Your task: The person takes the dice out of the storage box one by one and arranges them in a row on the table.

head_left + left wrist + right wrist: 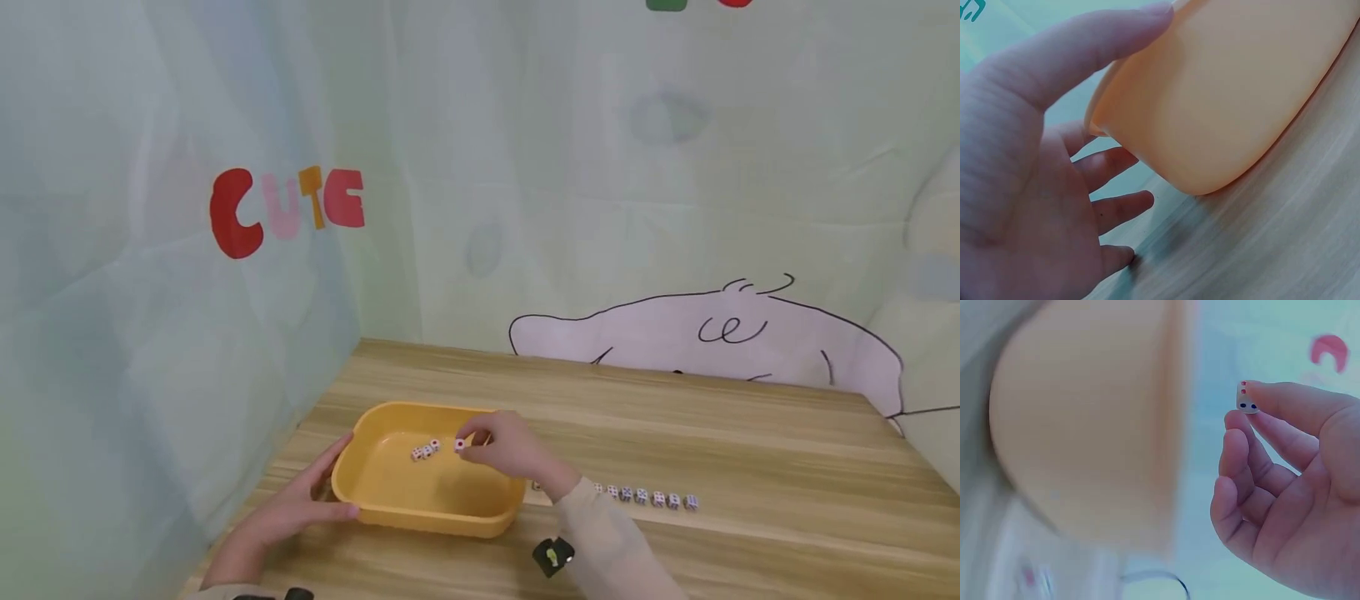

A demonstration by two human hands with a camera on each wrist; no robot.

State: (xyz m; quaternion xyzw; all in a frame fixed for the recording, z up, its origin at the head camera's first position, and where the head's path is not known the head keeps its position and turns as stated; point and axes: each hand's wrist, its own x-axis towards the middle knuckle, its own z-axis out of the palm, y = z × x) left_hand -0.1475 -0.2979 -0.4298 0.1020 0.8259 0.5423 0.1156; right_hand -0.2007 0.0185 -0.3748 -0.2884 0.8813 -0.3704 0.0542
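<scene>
Yellow tray (390,500) holds three dice (424,451); right hand (510,450) pinches another die (460,445).

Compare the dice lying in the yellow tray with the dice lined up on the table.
The dice in the tray are few and sit close together inside the yellow tray; the dice on the table are more and stretch in one long row. The tray group lies beside the right hand, which pinches one more die; the table row lies untouched behind that wrist. Both sets are small and white with coloured pips.
</scene>
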